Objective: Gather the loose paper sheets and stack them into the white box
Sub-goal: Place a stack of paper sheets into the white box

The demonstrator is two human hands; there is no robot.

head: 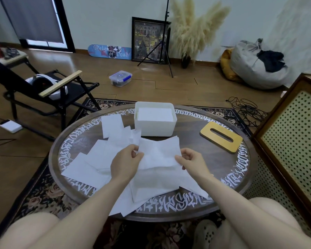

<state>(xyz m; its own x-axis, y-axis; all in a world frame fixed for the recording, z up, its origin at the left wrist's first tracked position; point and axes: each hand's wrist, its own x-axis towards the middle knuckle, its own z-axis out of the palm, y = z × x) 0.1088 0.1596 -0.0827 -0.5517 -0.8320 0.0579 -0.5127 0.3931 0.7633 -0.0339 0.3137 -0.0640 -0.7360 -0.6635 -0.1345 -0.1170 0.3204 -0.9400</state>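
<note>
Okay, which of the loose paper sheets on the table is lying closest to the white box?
The sheet lying farthest back, just left of the white box. The other loose sheets lie nearer the person, around both hands.

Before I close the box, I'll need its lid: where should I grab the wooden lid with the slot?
Pinch the wooden lid through its oval slot or by its near edge, coming from above with the right hand: it lies flat on the table, with nothing on it.

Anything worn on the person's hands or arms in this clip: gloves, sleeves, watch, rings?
Nothing visible. The left hand and right hand are bare, with no gloves, and no rings show. Both forearms are uncovered to the frame's bottom edge: no sleeves, watch, bands or markings.
</note>
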